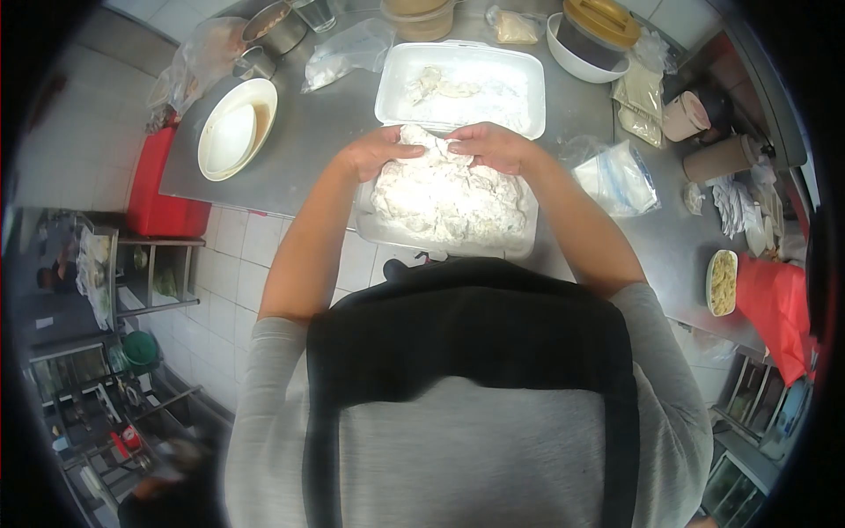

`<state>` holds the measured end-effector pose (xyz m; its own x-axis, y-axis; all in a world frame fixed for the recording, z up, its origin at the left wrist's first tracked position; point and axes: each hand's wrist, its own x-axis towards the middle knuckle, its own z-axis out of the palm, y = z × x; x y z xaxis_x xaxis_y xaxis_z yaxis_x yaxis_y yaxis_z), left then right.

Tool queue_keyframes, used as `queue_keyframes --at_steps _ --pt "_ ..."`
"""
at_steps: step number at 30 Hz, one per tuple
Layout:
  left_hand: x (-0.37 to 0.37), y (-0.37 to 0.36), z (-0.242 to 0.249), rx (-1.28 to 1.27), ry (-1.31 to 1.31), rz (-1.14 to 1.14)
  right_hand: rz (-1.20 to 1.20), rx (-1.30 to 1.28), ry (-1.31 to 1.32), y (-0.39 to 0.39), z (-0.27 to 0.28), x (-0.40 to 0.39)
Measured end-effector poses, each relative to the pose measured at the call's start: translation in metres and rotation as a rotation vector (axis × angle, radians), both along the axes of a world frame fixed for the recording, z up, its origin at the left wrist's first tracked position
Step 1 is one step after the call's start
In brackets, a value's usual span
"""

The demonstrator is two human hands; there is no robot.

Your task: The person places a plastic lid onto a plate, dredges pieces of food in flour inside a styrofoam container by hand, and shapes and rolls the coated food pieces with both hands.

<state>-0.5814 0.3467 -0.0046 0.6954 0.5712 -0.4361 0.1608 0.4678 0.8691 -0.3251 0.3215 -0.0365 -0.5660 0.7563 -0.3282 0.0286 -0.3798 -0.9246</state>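
Note:
My left hand (pixel 377 154) and my right hand (pixel 495 148) meet over the far edge of a near tray, thumbs toward each other. Between them they grip a flour-coated piece (pixel 426 141), whose kind the white coating hides. Below the hands, the near tray (pixel 374 231) is heaped with floury lumps (pixel 449 201), overexposed in the middle. Just beyond my fingers lies a white rectangular tray (pixel 537 84) with loose flour and a few coated pieces (pixel 431 85) in it.
To the left are stacked oval dishes (pixel 211 141), a metal pot (pixel 280 28) and a plastic bag (pixel 352 53). On the right lie a clear bag (pixel 620 180), a white bowl (pixel 563 57) and a dish of pale food (pixel 723 283). A red container (pixel 158 189) stands beyond the table's left edge.

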Motion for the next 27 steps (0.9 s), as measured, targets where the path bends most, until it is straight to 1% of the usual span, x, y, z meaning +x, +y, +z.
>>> queue_keyframes --at_steps 4,11,17,19,22,27 --pt "0.000 0.003 -0.004 0.028 0.008 0.008 -0.020 -0.031 0.051 -0.003 0.004 -0.001" --pt "-0.005 0.008 -0.007 -0.023 -0.075 -0.010 -0.041 -0.101 0.139 0.001 -0.002 -0.002" --pt "-0.012 0.012 -0.016 -0.034 -0.135 -0.048 -0.008 -0.144 0.236 0.001 -0.002 -0.003" --pt "-0.011 0.011 -0.017 -0.049 -0.165 -0.052 -0.007 -0.134 0.201 -0.002 0.000 -0.004" --pt "-0.006 0.007 -0.015 -0.040 -0.085 0.018 0.004 -0.104 0.176 -0.004 -0.001 -0.005" --pt "-0.013 0.011 -0.024 -0.056 -0.164 -0.016 -0.001 -0.121 0.205 -0.004 -0.002 -0.005"
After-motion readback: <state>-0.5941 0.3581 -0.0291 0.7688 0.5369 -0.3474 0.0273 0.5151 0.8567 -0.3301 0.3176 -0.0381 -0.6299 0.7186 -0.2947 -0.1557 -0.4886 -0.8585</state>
